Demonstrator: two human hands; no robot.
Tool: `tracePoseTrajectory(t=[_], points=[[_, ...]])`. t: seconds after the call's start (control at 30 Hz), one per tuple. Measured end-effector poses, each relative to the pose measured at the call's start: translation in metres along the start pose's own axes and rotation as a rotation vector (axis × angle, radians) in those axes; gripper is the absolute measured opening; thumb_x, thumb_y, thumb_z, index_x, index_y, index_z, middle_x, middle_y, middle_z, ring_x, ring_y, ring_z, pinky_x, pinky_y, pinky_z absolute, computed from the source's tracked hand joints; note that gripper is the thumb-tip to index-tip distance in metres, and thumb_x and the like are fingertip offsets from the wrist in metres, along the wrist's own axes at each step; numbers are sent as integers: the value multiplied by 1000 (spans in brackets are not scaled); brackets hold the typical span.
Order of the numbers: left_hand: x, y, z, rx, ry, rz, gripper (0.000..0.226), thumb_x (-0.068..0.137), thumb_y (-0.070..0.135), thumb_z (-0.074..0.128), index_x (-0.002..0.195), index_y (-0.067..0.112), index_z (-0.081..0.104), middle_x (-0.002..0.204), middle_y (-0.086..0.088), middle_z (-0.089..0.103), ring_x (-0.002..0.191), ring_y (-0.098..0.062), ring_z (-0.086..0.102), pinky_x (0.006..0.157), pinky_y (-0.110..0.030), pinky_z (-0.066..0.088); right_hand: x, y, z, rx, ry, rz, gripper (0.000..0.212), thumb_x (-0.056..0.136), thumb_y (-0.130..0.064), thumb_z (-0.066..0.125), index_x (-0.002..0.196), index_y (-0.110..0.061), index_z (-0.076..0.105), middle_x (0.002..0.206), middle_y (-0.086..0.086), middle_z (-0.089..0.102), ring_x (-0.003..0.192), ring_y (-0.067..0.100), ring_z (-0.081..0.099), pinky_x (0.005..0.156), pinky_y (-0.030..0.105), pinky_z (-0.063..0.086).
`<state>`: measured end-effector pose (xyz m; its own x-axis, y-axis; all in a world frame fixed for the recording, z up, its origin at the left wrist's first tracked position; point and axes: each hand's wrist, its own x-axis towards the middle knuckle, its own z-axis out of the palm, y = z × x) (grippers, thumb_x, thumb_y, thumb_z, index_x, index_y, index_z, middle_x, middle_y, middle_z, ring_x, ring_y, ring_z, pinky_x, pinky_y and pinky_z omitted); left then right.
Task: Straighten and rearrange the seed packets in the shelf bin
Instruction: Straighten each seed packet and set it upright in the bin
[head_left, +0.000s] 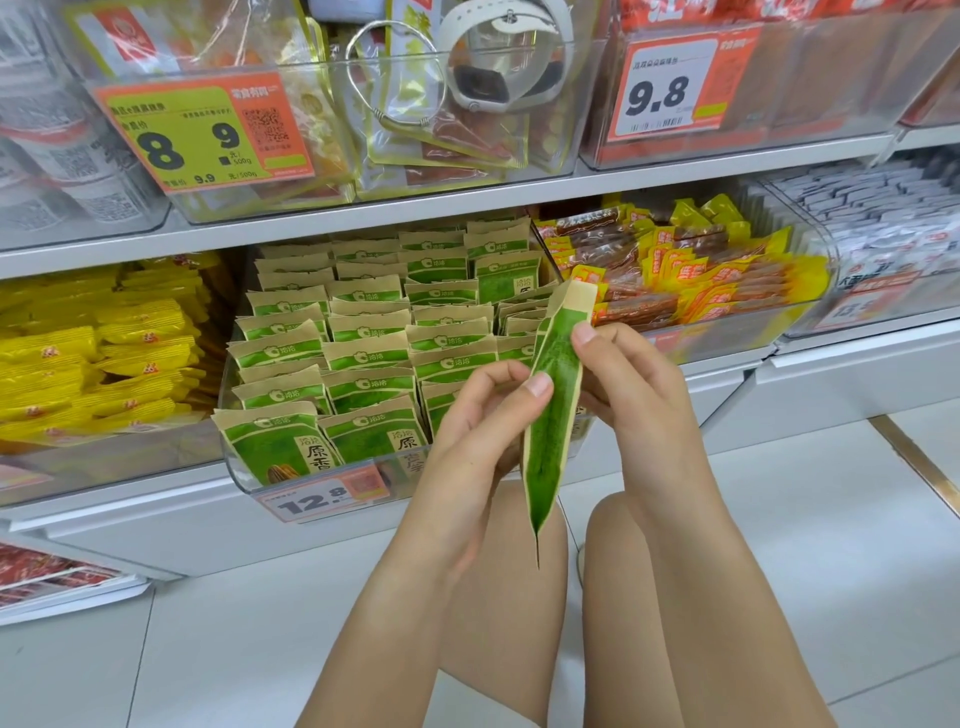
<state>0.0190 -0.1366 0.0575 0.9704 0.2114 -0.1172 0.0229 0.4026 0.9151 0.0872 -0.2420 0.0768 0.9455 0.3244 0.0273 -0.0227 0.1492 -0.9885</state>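
Observation:
A clear shelf bin (236, 470) on the lower shelf holds several rows of upright green-and-tan seed packets (363, 358). In front of its right side, one seed packet (551, 415) is held edge-on to me, its long side running from upper right to lower left. My left hand (475, 415) pinches its left face with thumb and fingers. My right hand (623, 384) grips its right side, thumb near the top. The bin's right front corner is hidden behind my hands.
Yellow snack packs (93, 374) fill the bin on the left; red and yellow sausage packs (685, 270) fill the bin on the right. The upper shelf carries clear bins with orange price tags (208, 135). A 12.8 price label (322, 499) hangs on the seed bin. White floor tiles lie below.

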Motion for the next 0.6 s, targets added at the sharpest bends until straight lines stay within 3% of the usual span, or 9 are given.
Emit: tracePoseTrajectory(t=[0.07, 0.17, 0.27, 0.33, 0.4, 0.5, 0.6], points=[[0, 0, -1, 10, -32, 5, 40, 82, 33, 62, 109, 4, 55, 73, 10, 64, 65, -4, 61, 60, -12, 45, 0, 0, -1, -13, 6, -4, 25, 85, -32, 58, 66, -17, 57, 69, 9, 52, 67, 15, 48, 65, 25, 41], [0, 1, -2, 34, -32, 12, 34, 81, 31, 62, 104, 7, 55, 78, 8, 66, 69, -4, 64, 66, -16, 50, 0, 1, -2, 5, -6, 12, 31, 84, -35, 57, 78, -6, 59, 72, 8, 57, 71, 15, 55, 67, 24, 47], [0, 5, -2, 41, 57, 50, 35, 81, 34, 63, 102, 7, 57, 85, 1, 69, 77, -14, 67, 77, -33, 57, -4, 5, -6, 12, -88, 58, 40, 82, -42, 59, 87, -2, 61, 94, 16, 69, 90, 14, 65, 82, 25, 53], [1, 8, -4, 21, 152, 82, 41, 81, 38, 65, 106, 6, 58, 98, -13, 70, 87, -23, 68, 87, -48, 53, -9, 8, -9, 3, -178, 108, 42, 74, -47, 66, 86, -7, 59, 115, 9, 69, 112, 12, 62, 95, 28, 51], [3, 12, -6, -26, 249, 112, 47, 79, 44, 70, 107, 8, 58, 110, -24, 66, 98, -31, 67, 92, -51, 51, -13, 10, -12, 4, -252, 157, 46, 63, -46, 70, 85, -9, 55, 122, 5, 66, 120, 13, 59, 98, 30, 50], [7, 12, -8, -82, 332, 158, 55, 70, 51, 72, 104, 9, 58, 104, -20, 60, 100, -38, 62, 89, -44, 53, -19, 12, -13, 45, -331, 185, 32, 68, -20, 71, 82, -6, 47, 96, -8, 73, 91, 2, 68, 75, 14, 51], [8, 9, -8, -100, 343, 158, 57, 69, 51, 72, 104, 9, 58, 105, -18, 60, 108, -50, 58, 95, -50, 53, -21, 11, -12, 23, -343, 178, 21, 70, -14, 64, 80, -6, 47, 79, -15, 71, 77, -1, 66, 70, 13, 49]])
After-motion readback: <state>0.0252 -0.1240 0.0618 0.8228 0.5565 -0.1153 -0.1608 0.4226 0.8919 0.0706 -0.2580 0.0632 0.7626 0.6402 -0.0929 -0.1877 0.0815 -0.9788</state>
